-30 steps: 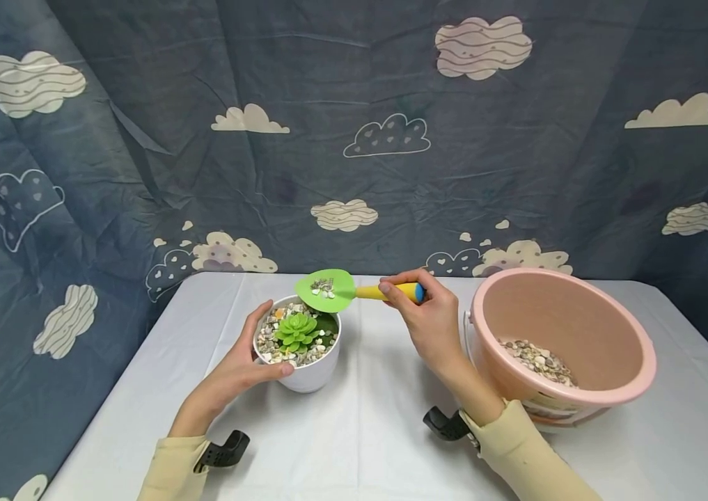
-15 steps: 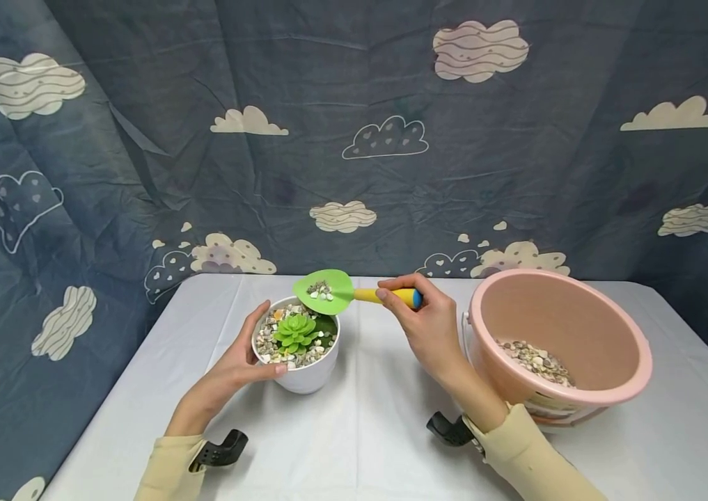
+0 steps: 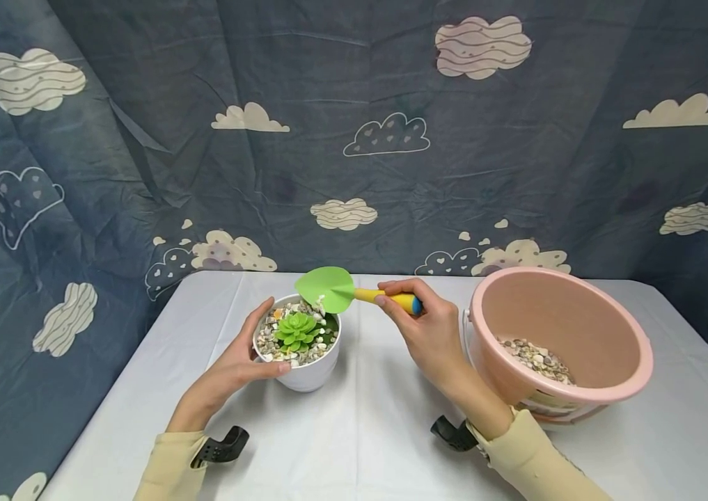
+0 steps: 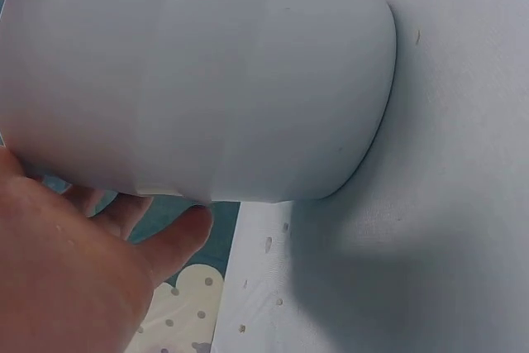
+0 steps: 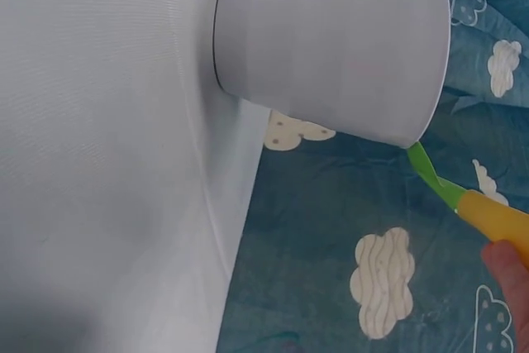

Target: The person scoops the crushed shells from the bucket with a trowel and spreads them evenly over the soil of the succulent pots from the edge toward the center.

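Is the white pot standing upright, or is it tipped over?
Upright: in the head view, the white pot opens upward, with the green plant and stones inside; both wrist views show its base on the white cloth.

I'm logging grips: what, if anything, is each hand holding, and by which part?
The right hand holds the trowel by its yellow handle. The left hand holds the pot round its left side, near the top.

Even light; soft shadows on the tablecloth (image 3: 379, 424); wrist views dimmer, perhaps blurred.
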`<state>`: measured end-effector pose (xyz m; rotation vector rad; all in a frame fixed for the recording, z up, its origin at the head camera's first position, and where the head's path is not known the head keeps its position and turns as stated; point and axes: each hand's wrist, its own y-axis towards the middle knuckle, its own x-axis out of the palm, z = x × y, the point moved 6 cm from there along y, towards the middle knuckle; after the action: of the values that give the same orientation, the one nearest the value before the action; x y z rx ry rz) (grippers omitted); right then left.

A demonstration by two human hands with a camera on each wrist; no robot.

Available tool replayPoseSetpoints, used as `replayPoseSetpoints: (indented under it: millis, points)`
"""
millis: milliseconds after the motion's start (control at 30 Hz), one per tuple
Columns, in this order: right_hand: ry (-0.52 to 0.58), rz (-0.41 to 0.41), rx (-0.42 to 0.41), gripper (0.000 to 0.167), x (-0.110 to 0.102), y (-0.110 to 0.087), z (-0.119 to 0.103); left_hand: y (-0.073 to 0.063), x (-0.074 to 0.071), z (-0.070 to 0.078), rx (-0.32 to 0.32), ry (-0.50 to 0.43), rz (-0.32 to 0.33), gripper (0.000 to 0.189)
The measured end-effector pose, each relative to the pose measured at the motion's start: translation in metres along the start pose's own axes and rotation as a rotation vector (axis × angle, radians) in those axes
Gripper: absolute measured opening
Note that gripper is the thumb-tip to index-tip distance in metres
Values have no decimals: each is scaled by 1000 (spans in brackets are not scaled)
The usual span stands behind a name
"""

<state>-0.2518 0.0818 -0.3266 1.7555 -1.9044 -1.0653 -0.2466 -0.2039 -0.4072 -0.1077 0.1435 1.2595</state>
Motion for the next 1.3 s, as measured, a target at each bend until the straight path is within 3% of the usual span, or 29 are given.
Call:
replayPoseSetpoints:
  millis: [233,533,667,833,1100,1300]
  points:
    - [-3,-26,-13,13,-1,-3,-2,1,1,1,2,-15,7,110]
    - [-11,-51,-95,15,-1,-7,-10,0,3,0,0,-15,5,111]
    - [-41,-41,-79,14,-3,-7,-9,1,2,0,-2,-6,9,111]
    - [-12,-9,31,16,-8,-7,-5,1,2,0,2,1,14,111]
    - [370,18,328,23,-18,-5,4,0,2,-2,-7,5,8,111]
    - [506,51,408,23,-26,-6,0,0,2,-1,-2,12,6,111]
